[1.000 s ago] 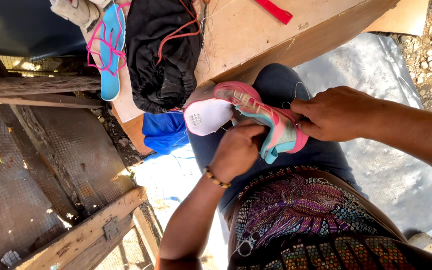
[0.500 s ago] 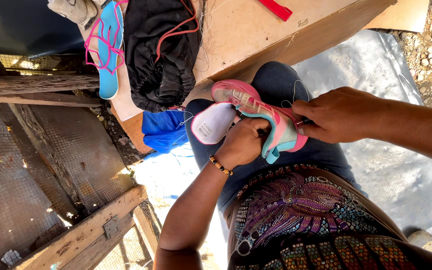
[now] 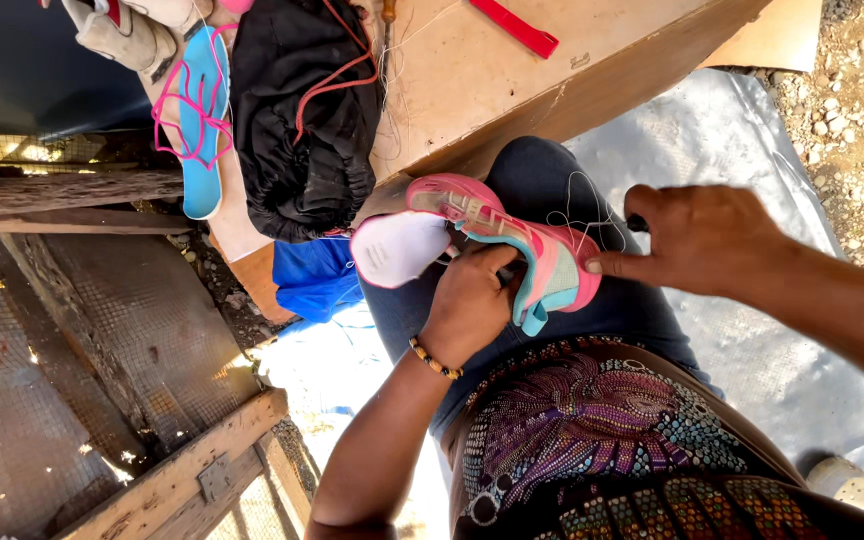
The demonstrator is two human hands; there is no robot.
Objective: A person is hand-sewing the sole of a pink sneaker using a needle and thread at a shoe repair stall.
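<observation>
Lower centre of frame: patterned beaded top in purple and multicolour (image 3: 592, 440), worn by the seated person, with dark blue denim trousers (image 3: 542, 185) over the knee above it. Centre: pink-and-teal sports shoe with a pink sole (image 3: 512, 240), resting on the lap, sole edge turned toward the top of the frame, white insole (image 3: 397, 248) protruding from its left end. Left hand (image 3: 467, 305), beaded bracelet at the wrist, its grip closed around the shoe's middle from below. Right hand (image 3: 702, 240), centre right, fingers bunched with the forefinger tip pressed against the shoe's toe end; a thin pale thread (image 3: 577, 205) loops above the shoe toward this hand, and whether a needle is pinched there cannot be told. Progress, as a judgement: sewing appears under way at the toe end, with thread drawn out; how much of the seam is closed cannot be read. Left of the shoe: bright blue cloth (image 3: 317, 275). Beyond, upper centre: slanted wooden counter (image 3: 472, 90) bearing a black garment with red cord (image 3: 302, 120), a blue flat sandal with pink straps (image 3: 202, 115), a beige shoe (image 3: 122, 35) at upper left, a red strip (image 3: 517, 25) at the top edge. Right: grey plastic sheet (image 3: 732, 130) over gravel ground (image 3: 852, 100). Left: wire mesh and timber frame (image 3: 102, 330).
</observation>
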